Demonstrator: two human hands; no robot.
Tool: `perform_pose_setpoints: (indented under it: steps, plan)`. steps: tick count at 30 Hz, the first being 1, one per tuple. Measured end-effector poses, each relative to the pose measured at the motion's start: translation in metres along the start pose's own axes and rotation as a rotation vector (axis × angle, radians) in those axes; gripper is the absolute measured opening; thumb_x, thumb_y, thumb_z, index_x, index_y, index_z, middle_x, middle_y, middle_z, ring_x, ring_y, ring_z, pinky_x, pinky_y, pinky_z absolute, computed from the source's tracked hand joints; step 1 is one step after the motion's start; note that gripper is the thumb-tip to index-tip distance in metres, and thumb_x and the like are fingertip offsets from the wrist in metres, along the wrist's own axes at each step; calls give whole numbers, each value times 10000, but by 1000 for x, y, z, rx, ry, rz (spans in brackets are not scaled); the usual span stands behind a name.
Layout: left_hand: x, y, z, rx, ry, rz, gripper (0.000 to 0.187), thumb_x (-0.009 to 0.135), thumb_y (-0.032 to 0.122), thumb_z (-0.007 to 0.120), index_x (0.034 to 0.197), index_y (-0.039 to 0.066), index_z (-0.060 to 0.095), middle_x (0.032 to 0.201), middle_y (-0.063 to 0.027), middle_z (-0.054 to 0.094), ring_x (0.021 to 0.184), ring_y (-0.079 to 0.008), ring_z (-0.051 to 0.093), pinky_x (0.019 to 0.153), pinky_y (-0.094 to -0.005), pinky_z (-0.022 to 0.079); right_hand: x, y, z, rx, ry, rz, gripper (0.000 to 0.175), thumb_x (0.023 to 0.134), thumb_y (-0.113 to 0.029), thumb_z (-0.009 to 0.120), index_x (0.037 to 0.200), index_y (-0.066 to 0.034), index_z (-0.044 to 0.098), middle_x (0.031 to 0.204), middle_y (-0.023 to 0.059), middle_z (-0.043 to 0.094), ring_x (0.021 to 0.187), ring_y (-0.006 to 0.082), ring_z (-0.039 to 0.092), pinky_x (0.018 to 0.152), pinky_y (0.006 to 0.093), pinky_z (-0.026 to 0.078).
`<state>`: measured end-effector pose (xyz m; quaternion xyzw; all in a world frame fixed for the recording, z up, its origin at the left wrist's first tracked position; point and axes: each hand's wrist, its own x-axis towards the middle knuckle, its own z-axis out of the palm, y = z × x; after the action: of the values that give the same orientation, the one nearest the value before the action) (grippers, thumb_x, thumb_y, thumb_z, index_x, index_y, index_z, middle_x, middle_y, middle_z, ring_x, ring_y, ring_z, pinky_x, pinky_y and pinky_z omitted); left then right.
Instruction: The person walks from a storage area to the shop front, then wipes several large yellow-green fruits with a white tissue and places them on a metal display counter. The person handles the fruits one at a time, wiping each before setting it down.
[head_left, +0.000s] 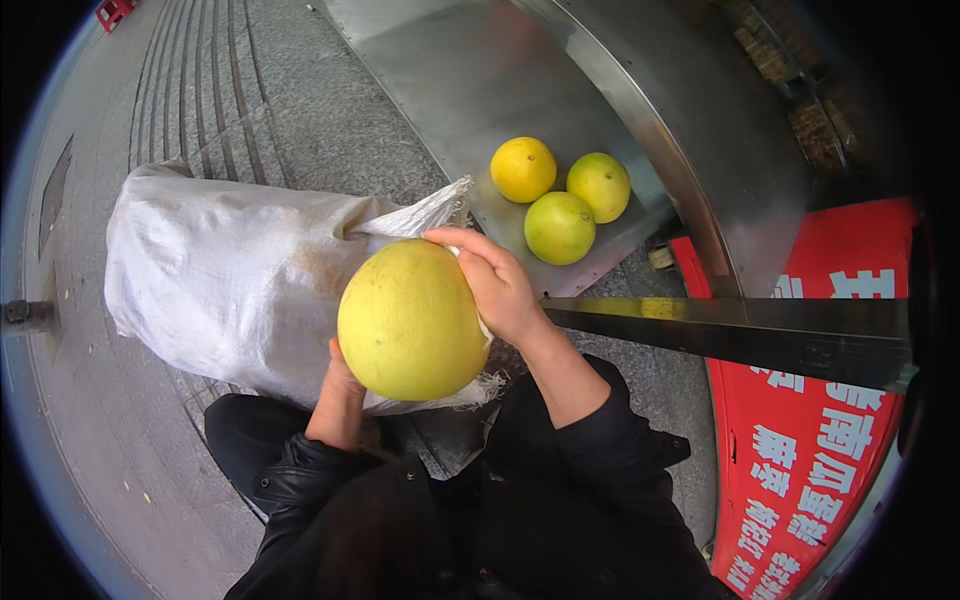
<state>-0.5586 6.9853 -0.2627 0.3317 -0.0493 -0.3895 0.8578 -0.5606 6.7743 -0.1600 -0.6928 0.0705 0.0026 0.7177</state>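
Note:
A large yellow pomelo (414, 321) is held up between both hands, above the open end of a white woven sack (225, 270) that lies on the pavement. My left hand (345, 375) supports the fruit from its lower left, its fingers mostly hidden beneath it. My right hand (499, 285) grips the fruit's right side, with a bit of white material showing between palm and rind; what it is I cannot tell. Beyond my right hand, a yellow round fruit (523, 169) and two greenish ones, a rear one (598, 187) and a front one (559, 228), rest together on a metal sheet.
The metal sheet (465, 82) extends away at upper centre, bordered by a curved metal rail (652, 112). A dark metal bar (735, 326) juts in from the right, over red signboards (810, 450) bearing writing. A red stool (112, 13) stands far off at upper left.

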Motion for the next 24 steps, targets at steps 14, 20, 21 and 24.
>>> perform_pose_setpoints:
  steps: [14,20,21,24]
  plan:
    - [14,36,50,446,196,169,1025,633,647,668,1389,99,244,1406,-108,269,1267,-237,324,1020,-384,323,-19,6,13,-269,207,-246,352,887,-182,480,1177,16,492,1162,171,526,1123,268,491,973,362,370]
    - [9,57,68,189,214,147,1086,595,690,653,1400,112,208,1370,-130,326,1242,-286,360,956,-448,398,0,35,-9,895,55,148,344,937,-171,408,1229,5,454,1179,97,535,1098,176,506,937,312,408]
    - [12,43,68,-24,159,69,1083,590,692,653,1397,117,216,1363,-132,335,1229,-289,377,943,-450,412,0,37,-7,878,108,170,353,936,-170,414,1240,8,444,1179,97,536,1096,171,507,937,306,406]
    - [16,17,44,-387,49,-69,1055,598,667,672,1389,130,227,1349,-135,351,1226,-285,382,948,-453,407,0,32,3,253,210,33,366,948,-196,393,1234,28,449,1190,101,525,1091,183,511,932,292,400]
